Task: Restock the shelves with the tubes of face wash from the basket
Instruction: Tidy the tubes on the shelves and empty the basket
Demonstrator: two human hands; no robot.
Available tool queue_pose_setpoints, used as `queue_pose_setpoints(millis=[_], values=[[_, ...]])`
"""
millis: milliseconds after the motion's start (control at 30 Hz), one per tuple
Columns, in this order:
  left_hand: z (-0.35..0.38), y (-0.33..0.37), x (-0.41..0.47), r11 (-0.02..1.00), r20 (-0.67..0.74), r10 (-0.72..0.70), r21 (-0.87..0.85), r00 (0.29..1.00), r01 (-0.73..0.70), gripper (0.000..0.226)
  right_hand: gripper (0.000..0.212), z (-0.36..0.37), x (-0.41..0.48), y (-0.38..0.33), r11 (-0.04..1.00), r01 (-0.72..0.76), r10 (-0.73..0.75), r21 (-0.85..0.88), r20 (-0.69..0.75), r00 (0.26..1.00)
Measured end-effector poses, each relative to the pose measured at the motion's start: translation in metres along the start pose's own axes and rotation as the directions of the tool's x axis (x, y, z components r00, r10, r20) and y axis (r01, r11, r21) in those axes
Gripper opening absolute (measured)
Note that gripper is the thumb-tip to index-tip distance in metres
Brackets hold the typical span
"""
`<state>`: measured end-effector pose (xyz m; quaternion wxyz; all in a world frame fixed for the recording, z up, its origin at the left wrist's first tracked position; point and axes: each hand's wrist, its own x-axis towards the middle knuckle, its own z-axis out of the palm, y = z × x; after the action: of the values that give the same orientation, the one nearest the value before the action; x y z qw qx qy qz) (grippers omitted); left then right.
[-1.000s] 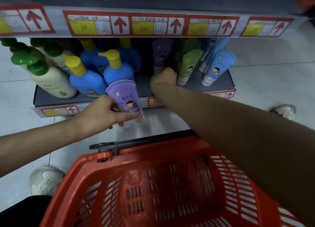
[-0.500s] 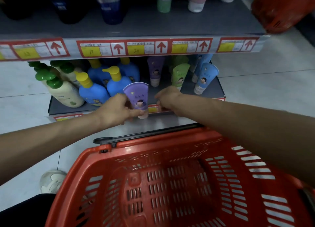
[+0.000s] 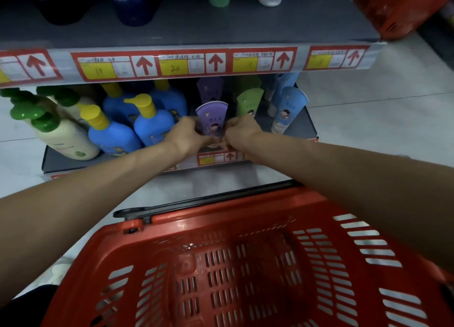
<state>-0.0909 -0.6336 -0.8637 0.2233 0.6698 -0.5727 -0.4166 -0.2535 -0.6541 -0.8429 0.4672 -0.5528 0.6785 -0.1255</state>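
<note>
Purple plastic face-wash tube (image 3: 212,119) stands crimped end up, just right of the blue pump bottle with a yellow cap (image 3: 153,127). Left hand (image 3: 185,136) and right hand (image 3: 242,131) each keep a grip on its lower end. Released off-balance, it could topple against that bottle.

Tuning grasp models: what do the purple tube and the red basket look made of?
The purple tube: probably soft plastic, matte printed surface, flat crimped top edge. The red basket: rigid moulded plastic, slightly glossy, with slotted walls and highlights on the rim.
</note>
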Motion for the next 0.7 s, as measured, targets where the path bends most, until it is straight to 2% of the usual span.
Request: queue_pose_setpoints(millis=[100, 233, 333, 500, 700], values=[[0.009, 0.004, 0.007, 0.997, -0.060, -0.029, -0.076, 0.998, 0.024, 0.024, 0.026, 0.006, 0.006, -0.002, 1.000, -0.001, -0.002, -0.032, -0.093, 0.996], [0.014, 0.004, 0.012, 0.985, -0.123, -0.107, -0.151, 0.987, 0.088, 0.037, 0.028, 0.012, 0.016, 0.004, 1.000, -0.005, 0.004, -0.009, -0.103, 0.995], [0.013, 0.006, 0.010, 0.963, -0.093, -0.153, -0.239, 0.984, 0.127, 0.049, 0.027, 0.020, 0.027, 0.012, 1.000, -0.012, 0.013, 0.008, -0.112, 0.994], [0.012, 0.013, 0.004, 0.907, -0.056, -0.227, -0.377, 0.972, 0.190, 0.049, 0.024, 0.027, 0.036, 0.014, 0.986, 0.025, -0.014, 0.162, -0.065, 0.998], [0.016, 0.008, 0.004, 0.841, -0.017, -0.256, -0.497, 0.967, 0.214, 0.051, 0.022, 0.018, 0.015, 0.008, 0.998, 0.030, -0.030, 0.058, -0.012, 0.999]])
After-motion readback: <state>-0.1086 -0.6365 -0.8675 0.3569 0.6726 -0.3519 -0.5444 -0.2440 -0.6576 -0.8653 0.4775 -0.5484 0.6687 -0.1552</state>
